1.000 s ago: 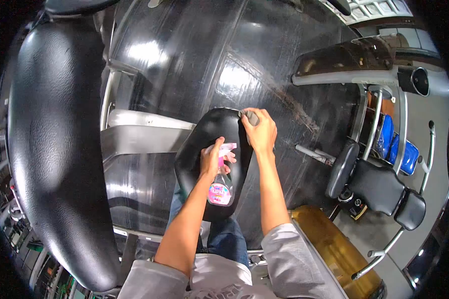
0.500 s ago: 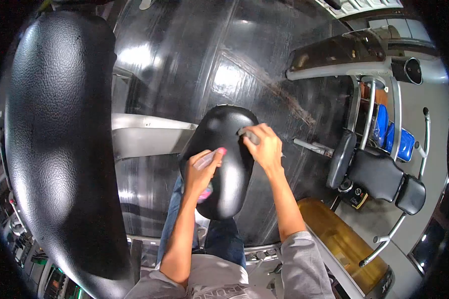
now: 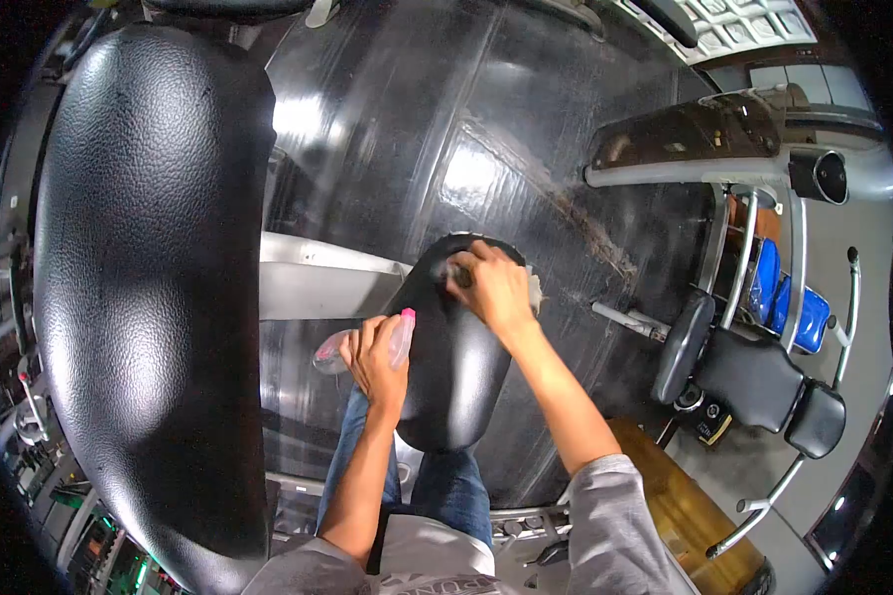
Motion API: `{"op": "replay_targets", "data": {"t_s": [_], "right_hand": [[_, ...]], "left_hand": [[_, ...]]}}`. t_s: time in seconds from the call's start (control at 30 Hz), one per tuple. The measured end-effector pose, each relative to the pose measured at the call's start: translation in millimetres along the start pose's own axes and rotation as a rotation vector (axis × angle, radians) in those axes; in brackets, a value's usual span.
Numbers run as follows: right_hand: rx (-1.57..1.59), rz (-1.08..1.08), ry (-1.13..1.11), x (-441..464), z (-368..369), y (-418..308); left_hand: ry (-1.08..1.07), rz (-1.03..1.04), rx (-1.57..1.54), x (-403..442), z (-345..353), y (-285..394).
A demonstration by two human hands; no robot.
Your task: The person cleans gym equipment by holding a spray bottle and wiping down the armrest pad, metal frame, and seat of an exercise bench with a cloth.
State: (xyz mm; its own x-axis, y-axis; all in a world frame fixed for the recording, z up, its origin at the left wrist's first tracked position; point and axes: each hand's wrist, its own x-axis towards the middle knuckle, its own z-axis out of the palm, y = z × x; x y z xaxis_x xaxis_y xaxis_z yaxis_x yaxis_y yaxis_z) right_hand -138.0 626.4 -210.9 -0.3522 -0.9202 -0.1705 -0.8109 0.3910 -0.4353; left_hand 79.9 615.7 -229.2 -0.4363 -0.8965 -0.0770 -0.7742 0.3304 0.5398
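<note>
In front of me is a small black padded seat (image 3: 437, 372), its cover glossy under the lights. My left hand (image 3: 372, 359) is wrapped round a clear plastic bottle (image 3: 401, 340) with a pink top, at the seat's left edge. The bottle's see-through body sticks out to the left of the fingers. On the far part of the seat, my right hand (image 3: 494, 288) presses down with bent fingers. A greyish cloth (image 3: 536, 291) shows beside and under that hand, mostly hidden by it.
A long black padded bench (image 3: 154, 258) rises at the left, joined by a grey metal beam (image 3: 327, 281). Exercise equipment with black pads (image 3: 749, 362) stands at the right, near blue objects (image 3: 784, 293). Dark flooring (image 3: 387, 149) stretches beyond the seat.
My right hand has slid left across the far part of the seat with the cloth. My left hand has moved left and the bottle has turned sideways. The view has shifted slightly.
</note>
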Motion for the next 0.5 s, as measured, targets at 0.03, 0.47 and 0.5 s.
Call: {"op": "replay_targets", "data": {"t_s": [0.03,0.47,0.5], "right_hand": [[-0.005,0.022,-0.009,1.1,-11.8,5.4],[-0.111,-0.027,-0.305,82.2,17.2,-2.1],[-0.225,-0.134,-0.483,86.3,21.9,-11.3]], "left_hand": [[0.004,-0.005,0.001,-3.4,5.2,-1.2],[0.296,-0.043,0.098,-24.5,42.9,-3.1],[0.298,-0.049,0.105,-24.9,43.2,-3.4]]}}
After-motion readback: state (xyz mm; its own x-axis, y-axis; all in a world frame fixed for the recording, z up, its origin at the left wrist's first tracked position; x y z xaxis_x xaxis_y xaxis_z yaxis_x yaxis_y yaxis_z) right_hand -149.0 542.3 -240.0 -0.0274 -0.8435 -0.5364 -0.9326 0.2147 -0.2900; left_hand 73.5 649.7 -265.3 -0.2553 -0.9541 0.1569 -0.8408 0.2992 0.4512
